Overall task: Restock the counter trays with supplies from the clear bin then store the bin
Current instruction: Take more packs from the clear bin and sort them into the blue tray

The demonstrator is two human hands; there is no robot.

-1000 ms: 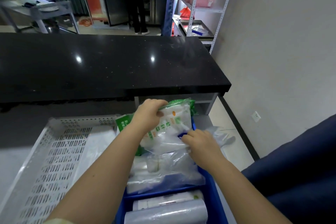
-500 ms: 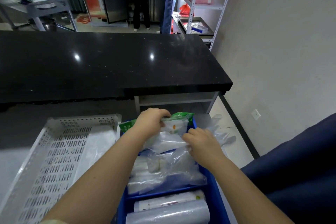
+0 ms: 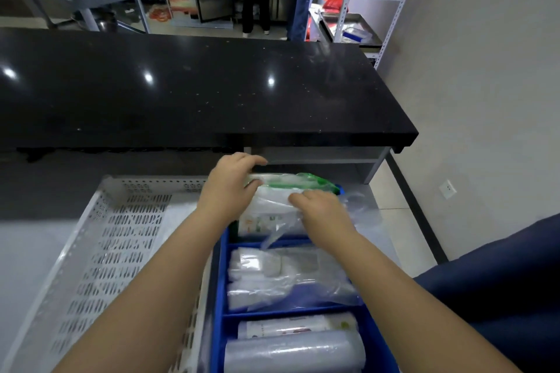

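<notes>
A blue divided tray sits in front of me with three compartments. My left hand grips the top edge of a green-and-white supply packet that stands in the far compartment. My right hand presses on clear plastic bags just in front of that packet. The middle compartment holds more clear bags. In the near compartment lie two plastic-wrapped rolls. A white perforated tray stands to the left of the blue one, with a clear bag lying in it. No clear bin is in view.
A black stone countertop runs across behind the trays. A white wall is on the right, metal shelving at the back right. A person stands at a refrigerator in the far background. A dark blue fabric surface lies at my right.
My left hand has pushed the green-and-white packet down from a raised, face-on position into the far compartment. My right hand moved slightly forward onto the clear bags.
</notes>
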